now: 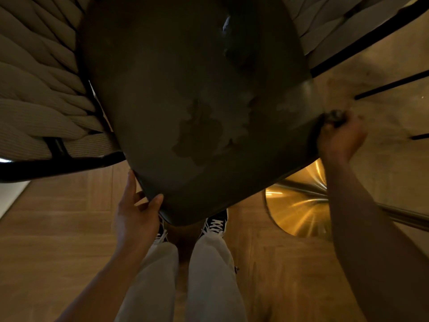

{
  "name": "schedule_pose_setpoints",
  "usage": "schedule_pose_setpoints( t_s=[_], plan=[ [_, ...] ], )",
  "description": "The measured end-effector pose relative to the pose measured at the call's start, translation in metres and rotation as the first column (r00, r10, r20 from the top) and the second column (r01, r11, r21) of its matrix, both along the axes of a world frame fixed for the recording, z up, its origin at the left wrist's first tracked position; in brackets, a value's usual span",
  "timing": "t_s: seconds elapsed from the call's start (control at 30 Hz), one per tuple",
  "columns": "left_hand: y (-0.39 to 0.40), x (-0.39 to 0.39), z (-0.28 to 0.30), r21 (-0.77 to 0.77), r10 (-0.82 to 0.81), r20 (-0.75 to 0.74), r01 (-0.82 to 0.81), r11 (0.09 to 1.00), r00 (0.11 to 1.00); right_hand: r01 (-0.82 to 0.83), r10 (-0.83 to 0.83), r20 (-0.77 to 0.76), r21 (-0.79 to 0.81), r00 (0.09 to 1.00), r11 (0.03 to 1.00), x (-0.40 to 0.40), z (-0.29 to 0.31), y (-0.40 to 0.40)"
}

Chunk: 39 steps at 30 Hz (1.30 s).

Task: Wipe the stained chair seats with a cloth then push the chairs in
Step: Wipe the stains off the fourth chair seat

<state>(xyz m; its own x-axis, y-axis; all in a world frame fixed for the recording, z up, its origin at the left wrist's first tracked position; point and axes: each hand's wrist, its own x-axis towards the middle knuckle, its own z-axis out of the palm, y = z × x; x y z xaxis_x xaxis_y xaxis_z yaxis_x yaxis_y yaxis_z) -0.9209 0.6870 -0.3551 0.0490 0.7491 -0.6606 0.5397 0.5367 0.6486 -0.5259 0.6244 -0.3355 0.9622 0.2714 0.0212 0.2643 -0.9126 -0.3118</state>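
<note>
Apparently mid-step, the person grips the stained chair seat (197, 108): left hand (137, 217) fingers clasp its near corner, right hand (340, 133) curls at its right edge, perhaps on a bunched cloth; wiping the pale stain comes next.

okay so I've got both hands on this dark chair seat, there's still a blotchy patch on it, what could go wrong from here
1. The pale blotchy patch on the chair seat looks unwiped; pushing in now may leave the stain.
2. The right hand grips a dark bunched thing, perhaps the cloth, against the seat edge; it could slip or snag.
3. The left hand curls round the front edge, near the shoes; fingers or toes could get bumped.
</note>
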Motion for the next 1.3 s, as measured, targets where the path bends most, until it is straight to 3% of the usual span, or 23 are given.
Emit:
schedule_pose_setpoints(
  t_s=[0.1, 0.27, 0.4, 0.47, 0.67, 0.8, 1.0, 1.1, 1.3],
  plan=[
    [0.001, -0.003, -0.005, -0.004, 0.019, 0.005, -0.019, 1.0, 1.0, 0.061, -0.06, -0.012, 0.022, 0.998, 0.998, 0.02, 0.002, 0.01],
    [0.005, -0.007, -0.004, -0.078, 0.057, 0.038, -0.054, 0.996, 0.998, -0.155, 0.158, -0.02, 0.104, 0.987, 0.982, -0.021, -0.017, 0.006],
    [0.01, -0.009, -0.002, -0.105, 0.062, 0.057, -0.056, 0.993, 0.996, -0.328, 0.324, 0.05, 0.205, 0.945, 0.922, -0.089, -0.026, -0.014],
    [0.01, -0.01, -0.002, -0.101, 0.072, 0.075, -0.065, 0.993, 0.995, -0.41, 0.421, 0.003, 0.234, 0.907, 0.881, -0.134, -0.025, -0.022],
    [0.014, -0.007, 0.005, -0.15, 0.161, 0.168, -0.136, 0.979, 0.973, -0.706, 0.752, -0.173, 0.261, 0.636, 0.658, -0.264, -0.016, -0.028],
    [0.019, -0.008, 0.007, -0.191, 0.198, 0.198, -0.16, 0.968, 0.96, -0.85, 0.905, -0.049, 0.327, 0.422, 0.413, -0.312, -0.021, -0.013],
    [0.017, -0.01, 0.006, -0.161, 0.163, 0.184, -0.133, 0.978, 0.969, -0.962, 0.976, 0.006, 0.171, 0.217, 0.213, -0.295, -0.028, -0.003],
    [0.015, -0.012, 0.004, -0.106, 0.098, 0.129, -0.084, 0.991, 0.987, -0.957, 0.963, 0.015, 0.121, 0.269, 0.265, -0.258, -0.022, -0.007],
    [0.01, -0.006, -0.003, -0.038, 0.103, 0.071, -0.101, 0.994, 0.992, -0.752, 0.753, 0.014, 0.064, 0.658, 0.656, -0.14, -0.023, -0.016]
  ],
)
